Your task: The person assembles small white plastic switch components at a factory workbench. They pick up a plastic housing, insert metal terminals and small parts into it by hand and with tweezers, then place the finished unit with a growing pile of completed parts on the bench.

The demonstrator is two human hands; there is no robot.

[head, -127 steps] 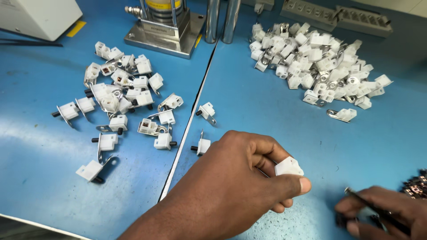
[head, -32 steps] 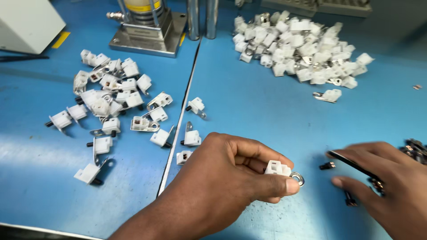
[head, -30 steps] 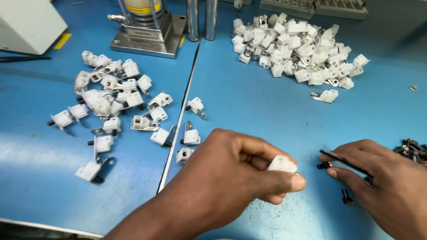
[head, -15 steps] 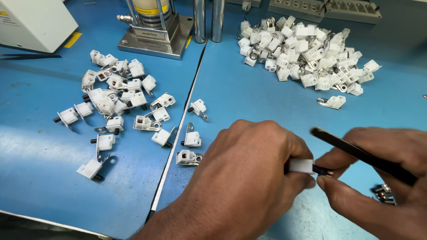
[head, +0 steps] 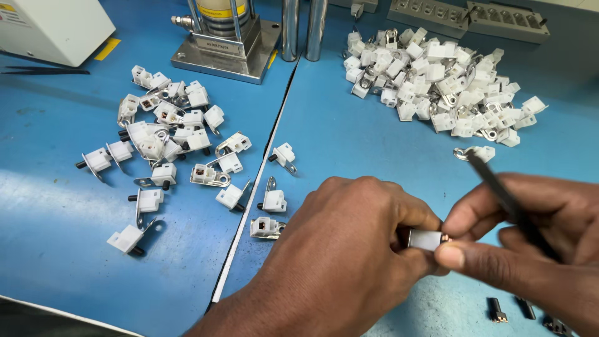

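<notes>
- The left hand [head: 349, 262] pinches a small white block [head: 425, 239] between its thumb and fingers. The fingers are clamped shut on it.
- The right hand [head: 530, 249] holds a thin dark tool [head: 499, 187], like tweezers, and its fingers are closed tight around it. Its thumb tip also touches the far end of the block.
- The block sits right between the two hands, just off the left fingertips. It lies sideways, with its long side running from the left fingers toward the right fingers. A tiny coppery bit shows at the end next to the right thumb.
- The tool leans up and away from the right fingers, with its top end pointing toward the big heap of white parts [head: 437, 81] far past the fingertips.
- This looks like the fitting step: a small piece is being set into the end of the block. I think the next move needs a steady pinch and a gentle, straight push.
- A smaller pile of white parts with metal tabs [head: 168, 137] lies well beyond the back of the left hand.
- A few small dark pins [head: 497, 309] lie on the blue table [head: 374, 150], just under the right hand.
</notes>
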